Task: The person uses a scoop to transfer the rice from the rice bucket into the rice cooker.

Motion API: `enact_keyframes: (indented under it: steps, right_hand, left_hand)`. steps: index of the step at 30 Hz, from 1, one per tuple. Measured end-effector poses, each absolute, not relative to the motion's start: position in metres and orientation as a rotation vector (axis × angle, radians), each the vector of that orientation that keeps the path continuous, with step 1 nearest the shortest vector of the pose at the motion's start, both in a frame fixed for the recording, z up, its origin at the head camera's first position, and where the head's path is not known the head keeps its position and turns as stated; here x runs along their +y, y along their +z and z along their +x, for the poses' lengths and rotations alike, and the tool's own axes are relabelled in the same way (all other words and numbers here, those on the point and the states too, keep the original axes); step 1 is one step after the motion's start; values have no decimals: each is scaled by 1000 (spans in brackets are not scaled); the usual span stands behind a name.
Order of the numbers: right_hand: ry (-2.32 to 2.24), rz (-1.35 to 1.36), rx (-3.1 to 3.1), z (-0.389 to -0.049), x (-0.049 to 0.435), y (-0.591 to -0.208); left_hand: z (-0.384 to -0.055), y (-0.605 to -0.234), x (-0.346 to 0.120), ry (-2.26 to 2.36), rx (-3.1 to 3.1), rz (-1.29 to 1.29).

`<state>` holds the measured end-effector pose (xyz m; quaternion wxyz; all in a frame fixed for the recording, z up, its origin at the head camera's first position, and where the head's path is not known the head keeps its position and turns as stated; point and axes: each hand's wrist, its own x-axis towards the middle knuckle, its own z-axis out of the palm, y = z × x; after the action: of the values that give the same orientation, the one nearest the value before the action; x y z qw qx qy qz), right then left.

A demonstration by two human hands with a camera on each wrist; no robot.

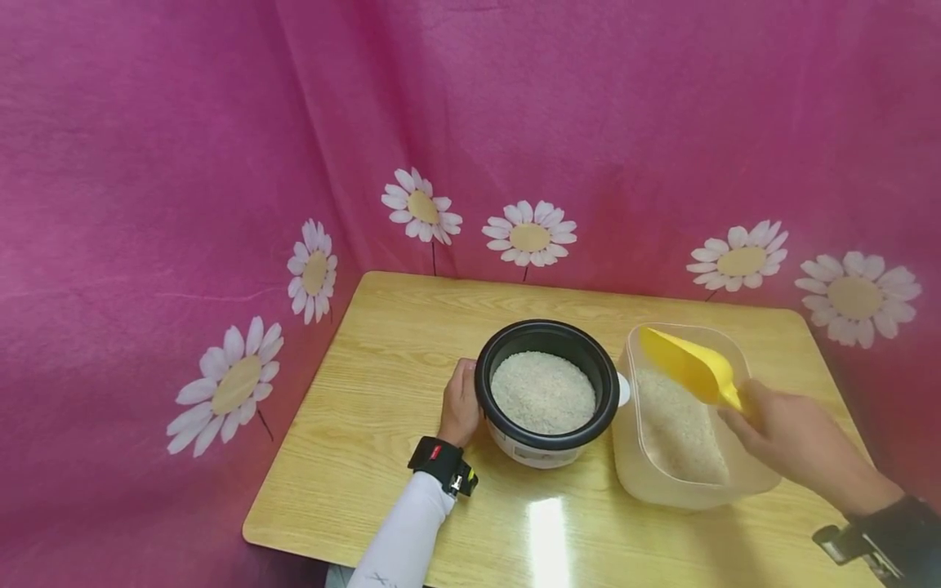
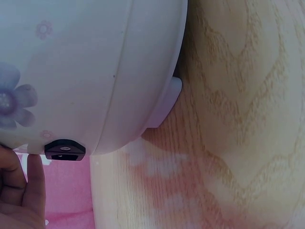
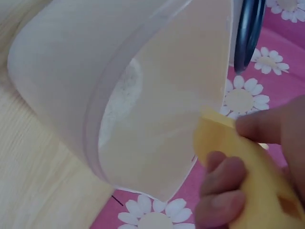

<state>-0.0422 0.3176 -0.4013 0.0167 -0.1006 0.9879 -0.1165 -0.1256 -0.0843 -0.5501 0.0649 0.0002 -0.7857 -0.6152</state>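
Note:
A white rice cooker with a black inner pot holds white rice. My left hand grips its left side; in the left wrist view the curled fingers are at a white handle near a black socket. Right of the cooker stands a translucent plastic container with more rice in its bottom. My right hand holds a yellow scoop by its handle, above the container's opening. The scoop is tilted, its blade toward the cooker; the inside of the blade is hidden.
Both vessels stand on a light wooden table with rounded corners. Pink cloth printed with white daisies hangs behind it and at its sides. The cooker's right handle lies close to the container's rim.

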Motion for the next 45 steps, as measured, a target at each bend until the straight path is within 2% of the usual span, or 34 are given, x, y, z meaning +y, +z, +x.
enact_keyframes:
  steps: [29, 45]
  right_hand:
    - [-157, -438, 2948, -67, 312, -432]
    - [19, -655, 3082, -79, 320, -451]
  left_hand:
    - [-126, -551, -86, -1883, -2379, 4]
    - [-126, -551, -85, -1895, -2362, 16]
